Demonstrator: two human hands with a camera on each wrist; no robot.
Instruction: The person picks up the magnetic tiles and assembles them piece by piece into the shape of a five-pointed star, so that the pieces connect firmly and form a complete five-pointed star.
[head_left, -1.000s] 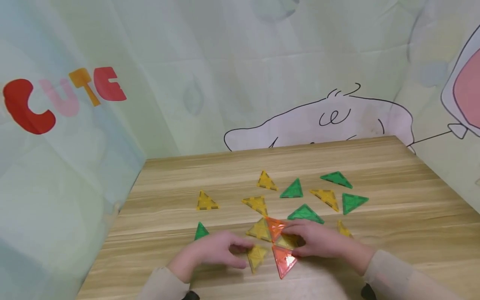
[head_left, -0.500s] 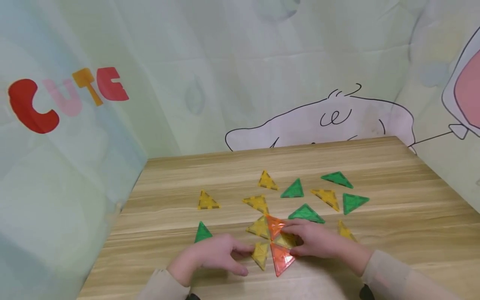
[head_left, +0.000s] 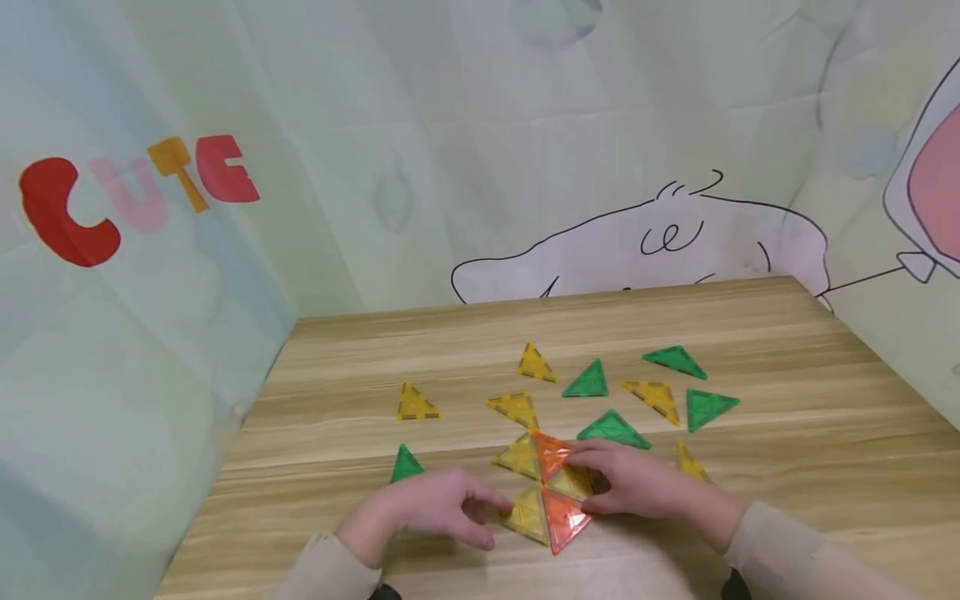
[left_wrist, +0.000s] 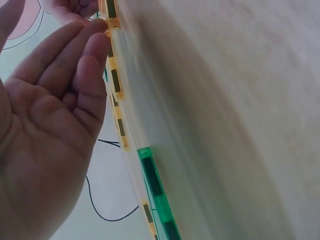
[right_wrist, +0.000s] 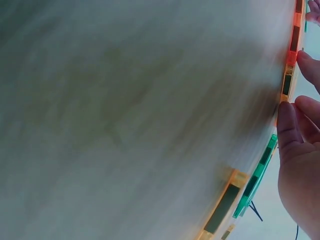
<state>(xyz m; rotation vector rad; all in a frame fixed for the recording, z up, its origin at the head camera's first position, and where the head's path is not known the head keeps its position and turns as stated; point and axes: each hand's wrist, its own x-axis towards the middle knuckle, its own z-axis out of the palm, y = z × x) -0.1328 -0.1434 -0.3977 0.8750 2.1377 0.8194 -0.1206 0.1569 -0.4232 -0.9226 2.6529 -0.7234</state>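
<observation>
Flat translucent triangular magnetic tiles lie clustered at the table's near middle. In the head view, fingertips of my left hand [head_left: 438, 507] touch the left corner of a yellow tile [head_left: 528, 517], which lies along the left side of a red tile [head_left: 564, 520]. My right hand [head_left: 637, 480] rests its thumb at that red tile's right corner and its fingers at an upper red tile [head_left: 550, 455]. Between them a yellow tile [head_left: 570, 482] is partly covered. Another yellow tile [head_left: 522, 457] adjoins the upper red one. The left wrist view shows the left palm [left_wrist: 55, 115] with fingers extended.
Loose green tiles [head_left: 613, 429] and yellow tiles [head_left: 513, 407] lie behind the cluster and to its sides. One green tile [head_left: 405, 464] is just beyond the left hand. The wooden table [head_left: 337, 350] meets a printed cloth backdrop [head_left: 360, 167] on its far and side edges.
The lower yellow tile has turned and slid right, from apart to against the lower red tile. My left fingers followed it slightly rightward; the right hand has stayed nearly still.
</observation>
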